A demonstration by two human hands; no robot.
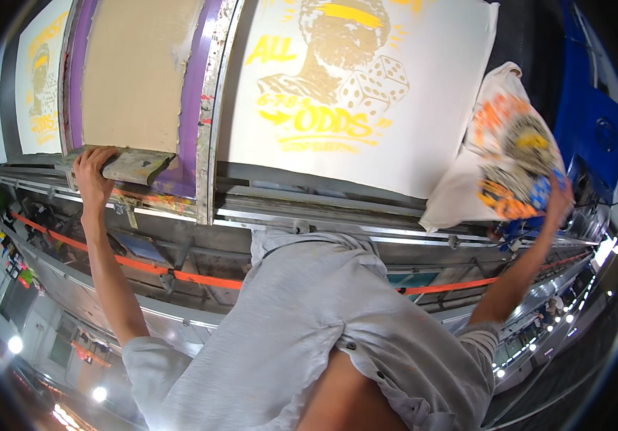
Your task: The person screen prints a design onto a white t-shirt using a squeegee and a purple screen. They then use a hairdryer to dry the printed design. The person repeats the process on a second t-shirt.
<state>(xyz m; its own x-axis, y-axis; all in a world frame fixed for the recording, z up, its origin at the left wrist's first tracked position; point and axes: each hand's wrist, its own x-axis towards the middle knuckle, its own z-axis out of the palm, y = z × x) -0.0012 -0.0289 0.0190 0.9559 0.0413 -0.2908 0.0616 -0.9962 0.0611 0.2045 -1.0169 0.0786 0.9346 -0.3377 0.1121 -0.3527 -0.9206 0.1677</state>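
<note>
My left hand [93, 172] is closed over the left end of a worn, paint-stained squeegee [139, 165]. The squeegee lies across the near end of a printing screen [133, 79] with tan ink on its mesh and purple borders. Over at the far right, my right hand [560, 201] is at the edge of a crumpled white cloth [460, 176] printed in orange, yellow, black and blue. Motion blur smears its fingers, so their grip on the cloth is unclear. Between my hands lies a flat white fabric panel [438, 86] with a yellow and tan print of a head and dice.
A metal rail [381, 231] runs along the table's near edge, with an orange strip [205, 279] below it. Another printed white panel [39, 86] lies left of the screen. A blue machine part [600, 136] stands beyond my right hand.
</note>
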